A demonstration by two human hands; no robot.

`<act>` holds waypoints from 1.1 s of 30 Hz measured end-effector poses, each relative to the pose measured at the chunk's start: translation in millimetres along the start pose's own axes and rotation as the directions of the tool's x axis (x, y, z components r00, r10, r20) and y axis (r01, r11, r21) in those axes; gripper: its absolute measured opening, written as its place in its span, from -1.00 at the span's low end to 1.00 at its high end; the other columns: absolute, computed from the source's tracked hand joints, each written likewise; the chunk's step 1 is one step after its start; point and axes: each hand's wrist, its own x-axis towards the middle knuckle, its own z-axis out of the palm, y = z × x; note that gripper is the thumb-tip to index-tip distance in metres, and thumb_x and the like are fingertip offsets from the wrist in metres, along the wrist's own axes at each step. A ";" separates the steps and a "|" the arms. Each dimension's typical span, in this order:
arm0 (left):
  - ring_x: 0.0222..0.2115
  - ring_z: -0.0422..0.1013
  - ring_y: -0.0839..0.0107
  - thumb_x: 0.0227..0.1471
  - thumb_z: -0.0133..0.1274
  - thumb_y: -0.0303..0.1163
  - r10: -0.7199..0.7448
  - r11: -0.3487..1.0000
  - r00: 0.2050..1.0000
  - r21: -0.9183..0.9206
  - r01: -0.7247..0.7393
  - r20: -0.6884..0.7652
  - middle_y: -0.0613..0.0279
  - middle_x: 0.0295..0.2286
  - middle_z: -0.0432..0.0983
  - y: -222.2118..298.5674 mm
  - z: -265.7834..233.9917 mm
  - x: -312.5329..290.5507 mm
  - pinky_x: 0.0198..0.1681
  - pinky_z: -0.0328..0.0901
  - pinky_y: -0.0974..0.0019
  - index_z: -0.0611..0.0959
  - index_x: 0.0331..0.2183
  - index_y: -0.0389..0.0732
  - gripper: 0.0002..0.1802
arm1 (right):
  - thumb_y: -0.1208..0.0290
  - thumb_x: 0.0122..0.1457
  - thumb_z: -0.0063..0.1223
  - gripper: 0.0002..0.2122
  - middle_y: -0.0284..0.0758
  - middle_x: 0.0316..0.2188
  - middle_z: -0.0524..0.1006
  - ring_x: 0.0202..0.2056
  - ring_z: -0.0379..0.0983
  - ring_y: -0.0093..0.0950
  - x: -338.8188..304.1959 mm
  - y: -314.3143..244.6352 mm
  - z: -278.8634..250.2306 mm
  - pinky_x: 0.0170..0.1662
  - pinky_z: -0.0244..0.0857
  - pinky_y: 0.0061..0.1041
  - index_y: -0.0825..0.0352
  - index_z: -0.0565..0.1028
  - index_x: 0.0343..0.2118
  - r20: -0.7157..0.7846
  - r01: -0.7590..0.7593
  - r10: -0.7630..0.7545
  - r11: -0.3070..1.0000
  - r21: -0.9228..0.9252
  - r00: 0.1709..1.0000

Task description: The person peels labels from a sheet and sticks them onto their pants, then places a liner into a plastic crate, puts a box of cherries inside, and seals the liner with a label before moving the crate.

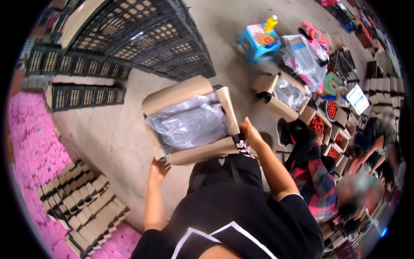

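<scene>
In front of my body I carry a cardboard-lined crate point(189, 154) with its brown flaps folded outward. Crumpled clear plastic point(189, 123) covers the inside, and what lies under it I cannot make out. My left hand point(160, 169) grips the crate at its near left corner, fingers partly hidden below the edge. At the right side my right hand point(251, 133) is closed on the crate's end, with its fingertips out of sight behind the cardboard.
Tall stacked black crates point(142, 36) stand ahead on the left. Cardboard-lined crates point(86, 207) sit by a pink pile point(34, 129) at lower left. A blue stool point(260, 49) holds a yellow bottle point(271, 23). On the right, a co-worker in a plaid sleeve point(319, 190) reaches toward red fruit point(317, 124).
</scene>
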 end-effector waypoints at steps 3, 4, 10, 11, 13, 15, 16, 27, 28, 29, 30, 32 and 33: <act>0.04 0.22 0.08 0.19 -0.28 0.04 0.216 0.852 0.966 -0.512 -0.114 0.145 0.15 -0.06 0.39 -4.7 11.0 7.7 0.15 0.10 0.03 0.41 0.02 -0.19 -0.43 | -0.25 0.18 -0.32 -0.27 -0.11 0.30 -0.04 0.28 -0.09 -0.27 1.3 9.7 14.8 0.25 -0.19 -0.36 0.26 0.13 0.24 0.249 -0.102 -0.063 0.797 0.596 0.966; 0.03 0.24 0.08 0.19 -0.26 0.03 0.185 0.779 0.981 -0.617 -0.108 0.063 0.13 -0.05 0.38 -3.9 3.4 8.8 0.13 0.13 0.03 0.41 0.01 -0.21 -0.44 | -0.24 0.17 -0.29 -0.25 -0.12 0.32 -0.12 0.30 -0.16 -0.23 -19.0 -19.3 18.3 0.27 -0.22 -0.33 0.27 0.08 0.26 0.210 -0.028 -0.159 0.729 0.684 0.965; -0.09 0.36 0.15 0.16 -0.15 -0.11 0.392 0.569 0.920 -0.784 -0.246 -0.005 0.11 -0.08 0.41 12.9 1.2 -6.7 -0.02 0.30 0.10 0.44 -0.06 -0.24 -0.55 | 0.15 0.17 0.04 -0.50 -0.16 0.03 0.39 0.02 0.34 -0.25 -78.6 -90.5 14.6 0.06 0.21 -0.34 0.39 0.29 0.07 0.028 0.299 -0.399 0.730 0.615 0.917; -0.08 0.36 0.21 0.13 -0.13 -0.14 0.411 0.666 0.909 -0.704 -0.247 0.070 0.14 -0.07 0.42 17.5 20.6 -21.9 -0.06 0.31 0.17 0.44 -0.05 -0.23 -0.56 | 0.18 0.21 -0.01 -0.53 -0.17 0.03 0.38 0.02 0.32 -0.32 -78.0 -76.8 10.4 0.08 0.18 -0.36 0.40 0.29 0.08 0.006 0.522 -0.536 0.825 0.218 0.844; -0.06 0.35 0.24 0.13 -0.14 -0.16 0.477 0.668 0.877 -0.675 -0.314 0.064 0.16 -0.06 0.42 19.5 43.9 -49.8 -0.05 0.29 0.20 0.45 -0.04 -0.21 -0.56 | 0.28 0.24 -0.09 -0.57 -0.17 0.06 0.33 0.07 0.22 -0.37 -97.7 -82.4 19.4 0.13 0.09 -0.40 0.41 0.28 0.10 0.121 0.657 -0.648 0.721 -0.221 0.752; -0.01 0.31 0.26 0.15 -0.17 -0.14 0.565 0.638 0.820 -0.679 -0.364 0.091 0.17 -0.03 0.41 22.8 21.3 -44.4 0.06 0.19 0.17 0.44 0.01 -0.18 -0.54 | 0.39 0.21 -0.10 -0.57 -0.10 0.13 0.25 0.17 0.11 -0.29 -143.7 -112.8 72.7 0.20 -0.01 -0.36 0.38 0.25 0.14 0.349 0.760 -0.676 0.569 -0.314 0.649; 0.02 0.27 0.25 0.17 -0.20 -0.12 0.632 0.738 0.767 -0.386 -0.554 0.107 0.16 0.00 0.38 24.2 22.8 -45.1 0.09 0.14 0.16 0.42 0.03 -0.19 -0.51 | 0.43 0.18 -0.10 -0.54 -0.05 0.16 0.22 0.22 0.06 -0.23 -155.3 -121.5 94.3 0.23 -0.05 -0.31 0.33 0.23 0.16 0.488 0.834 -0.681 0.388 -0.392 0.546; 0.22 -0.23 -0.23 0.06 -0.04 -0.04 0.669 -0.483 0.344 0.737 -0.472 0.659 0.10 0.24 -0.11 3.7 164.6 -29.9 0.14 -0.22 -0.42 0.29 0.16 0.18 -0.39 | 0.50 -0.05 0.08 -0.92 -0.16 -0.52 0.55 -0.39 0.49 -0.15 -87.6 -145.2 102.6 -0.09 0.31 -0.33 0.40 0.53 -0.51 0.615 0.877 -0.642 0.215 -0.429 0.458; 0.22 -0.24 -0.22 0.04 -0.01 -0.05 0.640 -0.510 0.367 0.730 -0.456 0.676 0.13 0.24 -0.11 2.8 167.1 -34.9 0.13 -0.21 -0.45 0.31 0.15 0.20 -0.39 | 0.48 -0.03 0.13 -0.90 -0.15 -0.41 0.56 -0.27 0.46 -0.17 -85.2 -174.3 107.4 -0.07 0.26 -0.26 0.41 0.53 -0.48 0.315 0.783 -0.806 0.267 -0.563 0.501; 0.23 -0.26 -0.21 -0.04 0.09 -0.12 0.593 -0.491 0.394 0.703 -0.514 0.702 0.17 0.24 -0.10 7.7 171.7 -42.0 0.11 -0.27 -0.49 0.34 0.13 0.23 -0.35 | 0.34 0.04 0.13 -0.79 -0.15 -0.32 0.55 -0.17 0.39 -0.18 -62.1 -196.0 100.5 -0.06 0.20 -0.17 0.43 0.54 -0.49 0.260 0.667 -0.942 -0.054 -0.743 0.214; 0.23 -0.27 -0.19 -0.04 0.10 -0.12 0.550 -0.531 0.396 0.673 -0.514 0.736 0.17 0.24 -0.10 6.6 171.1 -43.8 0.12 -0.28 -0.49 0.35 0.13 0.23 -0.35 | 0.19 0.10 0.04 -0.68 -0.15 -0.21 0.52 -0.03 0.31 -0.18 -36.5 -210.2 97.3 0.01 0.13 -0.13 0.44 0.54 -0.39 0.335 0.491 -0.924 -0.207 -0.846 0.187; 0.24 -0.27 -0.17 -0.05 0.10 -0.12 0.460 -0.615 0.379 0.595 -0.517 0.803 0.17 0.24 -0.10 11.5 176.2 -37.5 0.13 -0.30 -0.48 0.36 0.12 0.21 -0.36 | -0.13 0.05 0.02 -0.33 0.05 -0.05 0.44 0.07 0.29 -0.12 -3.4 -256.0 112.8 0.14 0.06 -0.17 0.53 0.47 -0.11 0.141 0.239 -0.287 0.340 -0.909 0.947; 0.23 -0.22 -0.15 -0.05 0.11 -0.13 0.453 -0.644 0.326 0.558 -0.523 0.830 0.17 0.23 -0.06 11.1 179.1 -32.5 0.13 -0.25 -0.45 0.36 0.12 0.19 -0.35 | -0.20 -0.04 0.10 -0.23 0.07 -0.03 0.42 0.02 0.35 -0.14 20.7 -254.2 110.8 0.14 0.08 -0.18 0.58 0.45 -0.08 0.135 0.301 -0.325 0.538 -0.788 0.936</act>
